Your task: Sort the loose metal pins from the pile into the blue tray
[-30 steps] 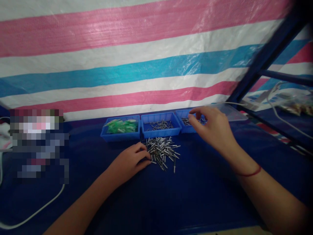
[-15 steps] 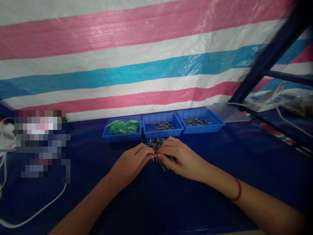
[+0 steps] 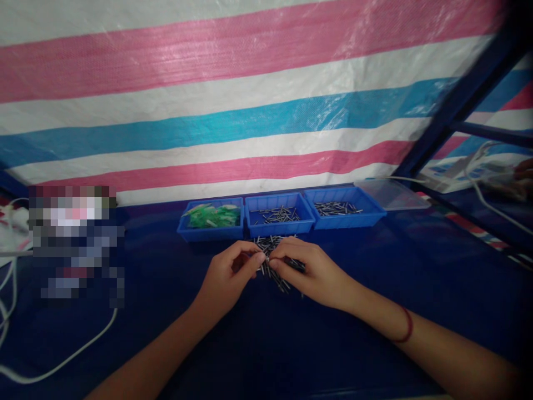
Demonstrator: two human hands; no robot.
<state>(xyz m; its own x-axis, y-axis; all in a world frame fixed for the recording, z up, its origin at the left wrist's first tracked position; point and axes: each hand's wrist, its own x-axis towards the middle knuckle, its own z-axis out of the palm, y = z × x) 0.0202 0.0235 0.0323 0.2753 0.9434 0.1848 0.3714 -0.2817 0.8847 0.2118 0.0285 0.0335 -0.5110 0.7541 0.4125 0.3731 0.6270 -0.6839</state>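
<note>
My left hand (image 3: 230,273) and my right hand (image 3: 318,272) meet fingertip to fingertip over the table. Each has thumb and forefinger pinched together. A small shiny metal piece (image 3: 267,259) shows between the two pinches, mostly covered by the fingers; its kind is too small to make out. Beneath and behind the fingers lies a loose pile of thin dark and silver metal pins (image 3: 280,281). Part of the pile is hidden by my right hand.
Three blue bins stand in a row behind the pile: the left bin (image 3: 212,233) with green plastic pieces, the middle bin (image 3: 283,226) and right bin (image 3: 352,221) with metal pins. A clear sheet (image 3: 395,194) lies at right. A white cable (image 3: 62,369) runs along the left.
My left thumb and fingers have shifted and curled, opening a gap inside the hand above the thumb. My right hand stays nearly in place, still pinched beside it.
</note>
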